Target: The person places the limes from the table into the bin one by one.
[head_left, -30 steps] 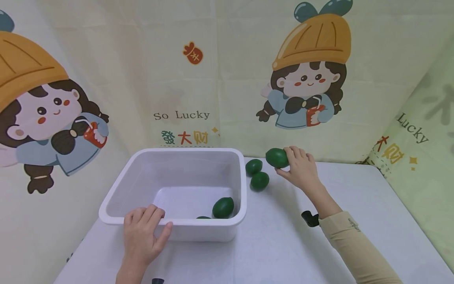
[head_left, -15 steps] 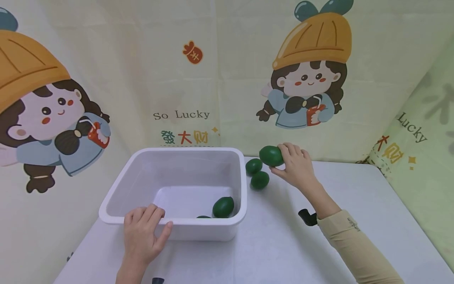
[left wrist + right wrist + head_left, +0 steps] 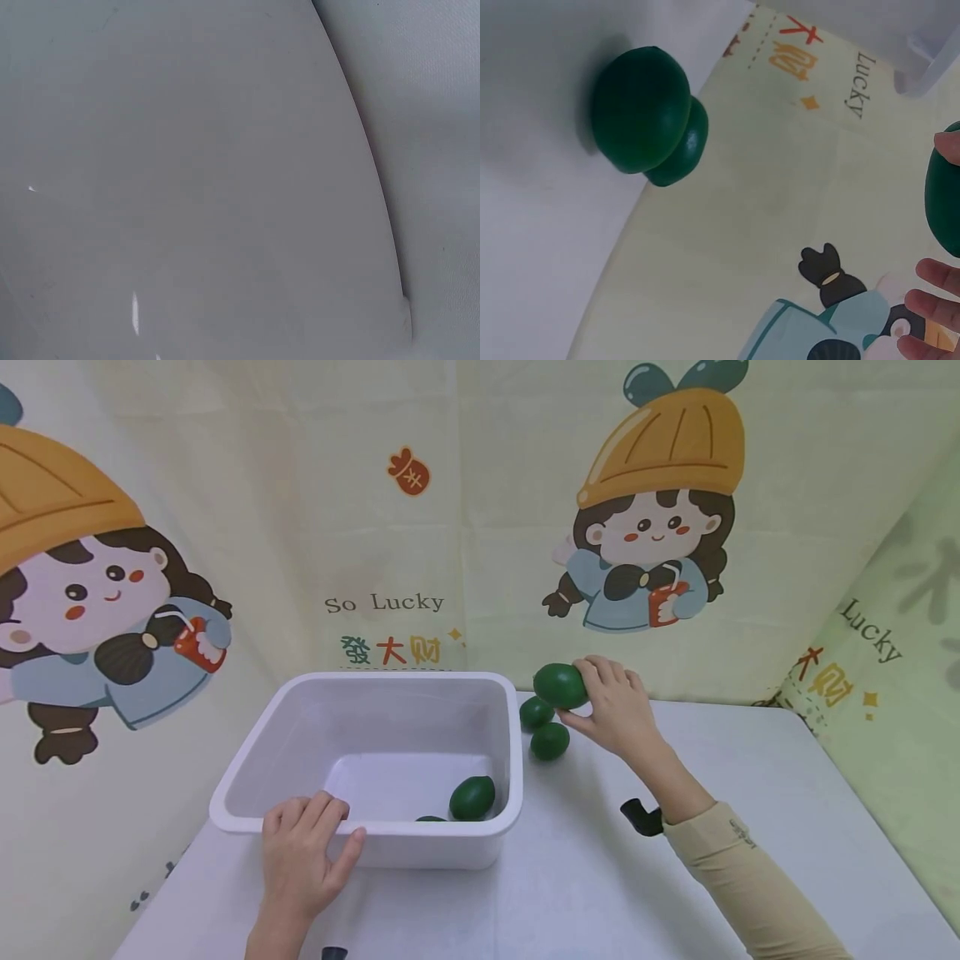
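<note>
My right hand holds a dark green, glossy lime between thumb and fingers, raised above the table just right of the white plastic tub. My left hand grips the tub's near rim, fingers bent over it and thumb at the outer side. Inside the tub's near right corner lies one lime; the top of another lime peeks over the rim. Beside the tub, a nearer lime and a farther lime rest on the table. The left wrist view is filled by the tub's wall.
The white tabletop runs back to a printed cloth backdrop with cartoon figures and lettering. A black fitting sits at my right wrist.
My right hand has moved left with the lime, closer to the tub and over the farther table lime. The left hand and tub have stayed in place.
</note>
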